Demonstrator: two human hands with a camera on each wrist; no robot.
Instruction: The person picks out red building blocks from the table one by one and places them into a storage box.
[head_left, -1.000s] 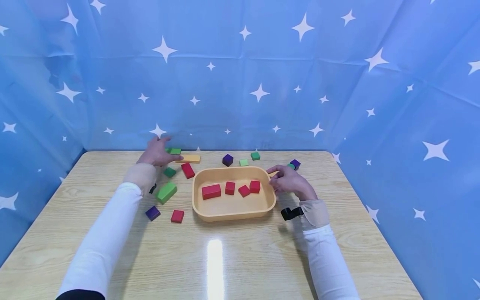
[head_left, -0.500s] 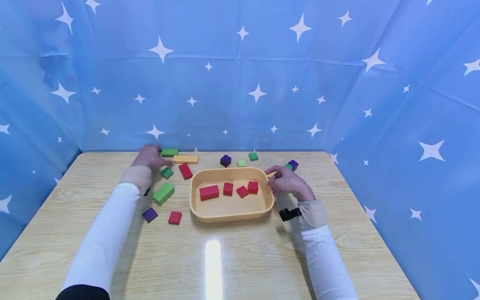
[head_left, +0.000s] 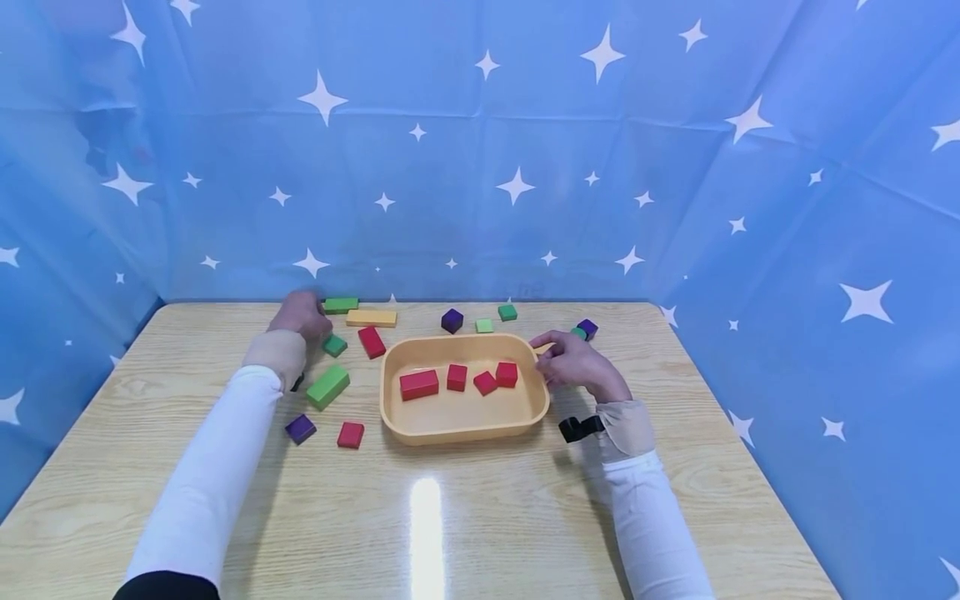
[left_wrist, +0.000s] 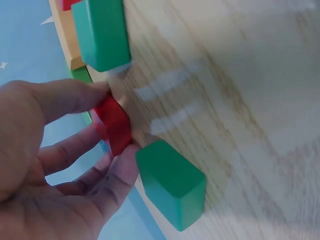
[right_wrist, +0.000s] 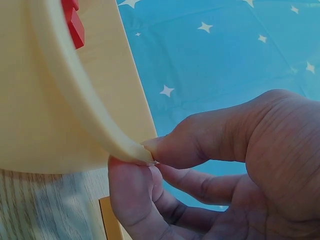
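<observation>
At the back left of the table, my left hand (head_left: 300, 315) pinches a small red block (left_wrist: 113, 122) between thumb and fingertips, close over the wood. The head view hides that block behind the hand. In the left wrist view, one dark green block (left_wrist: 172, 182) sits right by the fingertips and another green block (left_wrist: 102, 37) lies past the thumb. My right hand (head_left: 577, 364) grips the right end of a tan tray (head_left: 465, 435), thumb and forefinger on its rim (right_wrist: 85, 102). Inside lie a long red block (head_left: 419, 384) and several smaller red ones (head_left: 457, 377).
Left of the tray lie a red block (head_left: 371, 342), a light green block (head_left: 327, 387), a purple block (head_left: 301, 429) and a flat red block (head_left: 350, 434). A yellow block (head_left: 371, 318) and another purple block (head_left: 452, 321) lie behind, before the starry blue cloth (head_left: 450, 167).
My left hand has drawn back to the left, away from the yellow and green blocks, and its fingers have come together. The right hand stays on the tray's rim.
</observation>
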